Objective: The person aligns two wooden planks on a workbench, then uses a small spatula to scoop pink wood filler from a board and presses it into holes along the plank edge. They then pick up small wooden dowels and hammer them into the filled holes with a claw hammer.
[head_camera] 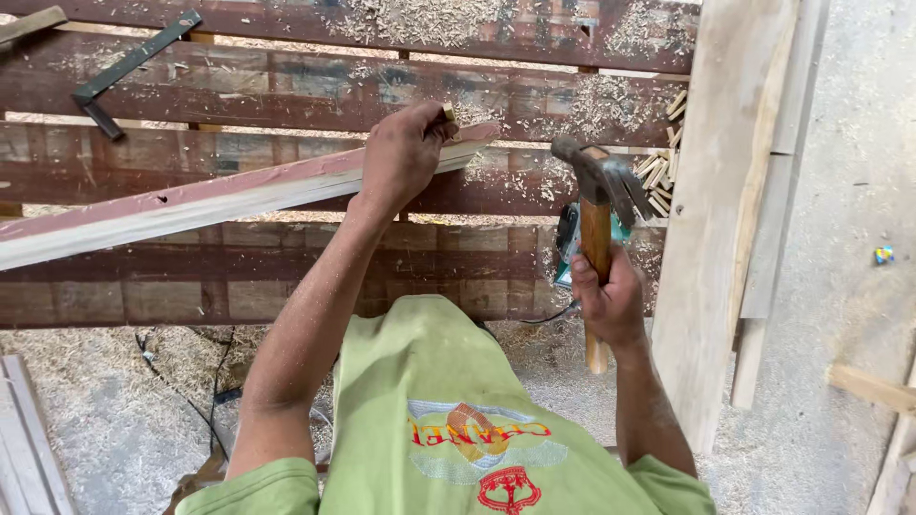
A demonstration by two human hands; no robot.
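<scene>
The left hand (405,153) presses down near the end of a long pale wooden strip (191,205) that lies slantwise across the dark slatted table (286,105), its fingers curled and pinching a small wooden peg (448,113) at the strip's upper edge. The right hand (609,298) is closed around the wooden handle of a claw hammer (599,195), held upright with its steel head raised just to the right of the strip's end. A heap of small wooden pegs (663,162) lies on the table beyond the hammer head, a metal try square (129,67) rests at the far left, and sawdust covers the slats and floor.
</scene>
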